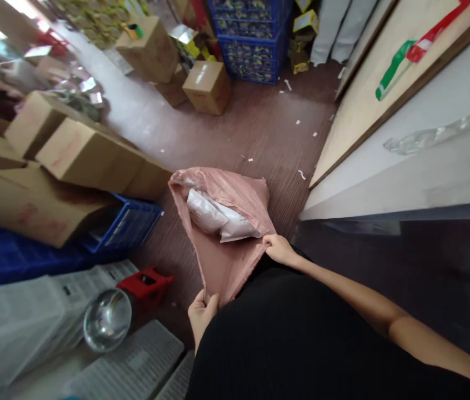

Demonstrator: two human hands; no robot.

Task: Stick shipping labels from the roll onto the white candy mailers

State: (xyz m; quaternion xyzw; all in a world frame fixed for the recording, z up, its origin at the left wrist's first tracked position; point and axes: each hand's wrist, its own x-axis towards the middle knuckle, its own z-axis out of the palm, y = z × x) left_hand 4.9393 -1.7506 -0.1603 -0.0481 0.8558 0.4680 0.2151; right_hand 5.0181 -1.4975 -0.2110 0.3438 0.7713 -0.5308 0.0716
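Two hands hold the mouth of a big pink sack [226, 261] in front of the person's black clothes [301, 333]. The left hand [204, 314] has its grip pinched on the near corner of the sack's edge, with the thumb on top. The right hand [279, 249] has its grip closed tight around the edge farther up, on the right side. The sack's mouth is spread wide, and white packets [241, 222] lie inside it. The sack is over the brown floor [260, 122], but I can't be sure how much of it rests there. Little bits of paper lie on the floor past it. To the left are brown boxes [80, 155], some on top of blue crates [137, 222]. Near the left hand are a red plastic thing [145, 282] and a shiny round bowl [108, 319].
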